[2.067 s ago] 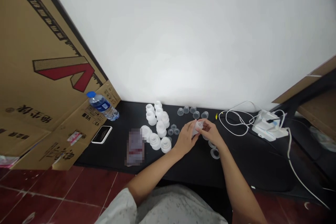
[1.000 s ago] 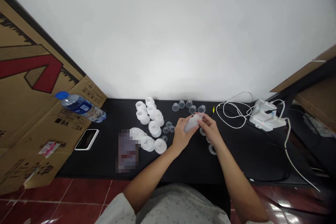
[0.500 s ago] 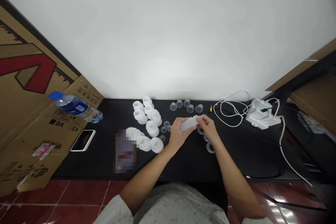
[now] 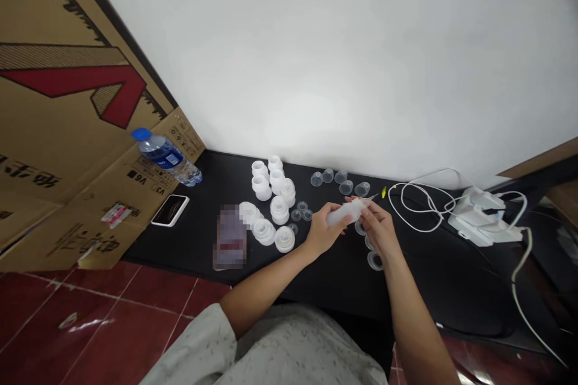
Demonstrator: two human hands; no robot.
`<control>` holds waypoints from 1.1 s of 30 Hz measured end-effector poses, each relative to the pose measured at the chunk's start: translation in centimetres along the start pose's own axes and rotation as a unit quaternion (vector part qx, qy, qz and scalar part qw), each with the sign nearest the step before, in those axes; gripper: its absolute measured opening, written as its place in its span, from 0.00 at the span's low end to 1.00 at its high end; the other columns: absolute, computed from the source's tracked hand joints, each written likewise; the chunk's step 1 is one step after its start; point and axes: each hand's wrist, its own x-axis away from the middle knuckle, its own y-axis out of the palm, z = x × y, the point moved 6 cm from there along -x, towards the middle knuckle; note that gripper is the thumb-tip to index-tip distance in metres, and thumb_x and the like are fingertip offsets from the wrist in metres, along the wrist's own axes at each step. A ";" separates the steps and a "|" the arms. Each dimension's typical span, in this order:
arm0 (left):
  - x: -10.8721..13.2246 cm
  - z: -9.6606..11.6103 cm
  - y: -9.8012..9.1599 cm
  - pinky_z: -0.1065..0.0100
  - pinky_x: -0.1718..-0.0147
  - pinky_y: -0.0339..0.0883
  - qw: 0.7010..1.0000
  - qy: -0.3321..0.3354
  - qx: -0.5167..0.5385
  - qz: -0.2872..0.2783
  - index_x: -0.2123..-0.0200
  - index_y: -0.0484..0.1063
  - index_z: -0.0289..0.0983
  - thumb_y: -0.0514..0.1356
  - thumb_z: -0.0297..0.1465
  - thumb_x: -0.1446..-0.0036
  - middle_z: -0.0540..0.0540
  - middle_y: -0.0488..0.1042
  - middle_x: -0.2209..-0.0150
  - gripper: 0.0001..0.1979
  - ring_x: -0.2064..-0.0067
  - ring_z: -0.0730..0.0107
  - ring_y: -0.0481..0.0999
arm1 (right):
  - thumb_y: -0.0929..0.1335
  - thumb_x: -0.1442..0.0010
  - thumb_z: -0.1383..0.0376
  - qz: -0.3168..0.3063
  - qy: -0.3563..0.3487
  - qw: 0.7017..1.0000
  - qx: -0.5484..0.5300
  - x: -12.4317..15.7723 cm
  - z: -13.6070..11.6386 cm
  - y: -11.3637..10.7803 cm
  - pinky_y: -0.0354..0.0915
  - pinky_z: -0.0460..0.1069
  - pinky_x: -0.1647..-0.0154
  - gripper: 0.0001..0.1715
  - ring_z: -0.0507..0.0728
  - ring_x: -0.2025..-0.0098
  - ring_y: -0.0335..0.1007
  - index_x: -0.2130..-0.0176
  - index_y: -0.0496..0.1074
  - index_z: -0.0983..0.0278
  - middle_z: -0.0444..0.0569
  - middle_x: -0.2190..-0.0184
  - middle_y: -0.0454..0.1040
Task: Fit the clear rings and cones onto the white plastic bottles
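My left hand [image 4: 324, 227] is closed round the body of a translucent white plastic bottle [image 4: 339, 215], held tilted above the table. My right hand [image 4: 377, 222] pinches the bottle's right end, where a thin pointed tip sticks out past the fingers. The fingers partly hide that end. Below my right hand stand several clear ring-shaped plastic pieces [image 4: 374, 260], partly covered by the wrist. Behind the hands are several small clear cups [image 4: 345, 187]. To the left lie small clear round pieces [image 4: 297, 215] and a group of white plastic jars [image 4: 280, 210].
On the black table [image 4: 325, 283] are a phone [image 4: 170, 210], a blurred packet [image 4: 230, 237] and a white power strip [image 4: 481, 216] with looping cables. A water bottle [image 4: 168, 157] leans against a cardboard box [image 4: 149, 183] at the left. A white wall is behind.
The view has turned, so the table's things appear shifted right. Both hands keep hold of the white bottle; its thin tip now shows more clearly beyond my right fingers.
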 end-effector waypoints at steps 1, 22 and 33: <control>0.0 0.0 0.0 0.61 0.62 0.78 1.000 -0.003 -0.002 0.002 0.50 0.77 0.39 0.68 0.50 0.33 0.45 0.84 0.59 0.21 0.63 0.60 0.84 | 0.80 0.36 0.47 -0.001 0.000 1.000 0.000 0.0 -0.1 0.0 0.81 0.58 0.50 0.24 0.67 0.48 0.85 0.47 0.85 0.56 0.55 0.49 0.87; 0.6 1.6 -0.5 0.57 0.55 0.80 0.993 0.064 -0.098 0.012 0.51 0.76 0.40 0.72 0.46 0.37 0.42 0.85 0.55 0.19 0.55 0.54 0.85 | 0.82 0.41 0.46 -0.011 0.015 0.999 -0.046 0.5 -0.3 1.1 0.76 0.62 0.38 0.27 0.69 0.43 0.83 0.48 0.84 0.57 0.56 0.44 0.86; 0.1 -0.3 1.8 0.71 0.82 0.72 0.970 -0.120 0.165 -0.132 0.58 0.70 0.37 0.64 0.63 0.37 0.46 0.82 0.70 0.32 0.77 0.65 0.82 | 0.78 0.35 0.44 -0.031 0.028 0.995 -0.093 0.5 -0.6 1.2 0.72 0.61 0.34 0.31 0.68 0.39 0.82 0.41 0.84 0.58 0.60 0.40 0.84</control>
